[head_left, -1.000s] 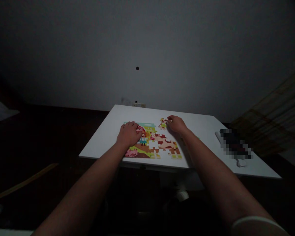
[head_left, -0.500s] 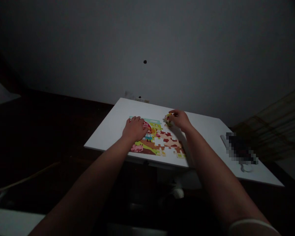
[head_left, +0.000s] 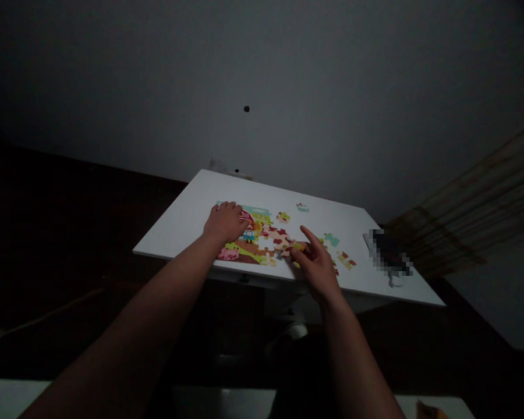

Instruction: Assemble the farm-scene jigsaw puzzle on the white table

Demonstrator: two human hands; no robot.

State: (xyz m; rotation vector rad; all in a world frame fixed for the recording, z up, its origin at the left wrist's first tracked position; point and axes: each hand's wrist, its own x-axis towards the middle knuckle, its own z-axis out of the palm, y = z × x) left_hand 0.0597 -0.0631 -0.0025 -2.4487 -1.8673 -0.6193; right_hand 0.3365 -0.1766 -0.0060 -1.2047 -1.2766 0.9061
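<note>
A partly assembled jigsaw puzzle point(head_left: 257, 256) with a farm picture lies on the white table. My left hand point(head_left: 225, 224) rests flat on its left part, fingers spread, covering some of the picture. At the puzzle's lower right, my right hand point(head_left: 318, 265) pinches a yellowish puzzle piece point(head_left: 297, 247) between thumb and fingers, with the index finger raised. The piece is low over the brown-patched section, and I cannot tell whether it touches it. A white gap point(head_left: 266, 243) shows inside the picture. Just off the upper right edge sits a loose yellow-and-red piece point(head_left: 283, 217).
More loose pieces lie to the right: a pale blue one point(head_left: 303, 207) at the back, a green one point(head_left: 331, 239) and a brown-yellow one point(head_left: 346, 260). A blurred-out dark object point(head_left: 388, 251) is near the table's right end. A wall stands behind the table point(head_left: 179, 218).
My right hand has come from beyond the puzzle's upper right to its lower right. A piece now lies loose near where that hand was. My left hand stays on the puzzle. The view has shifted.
</note>
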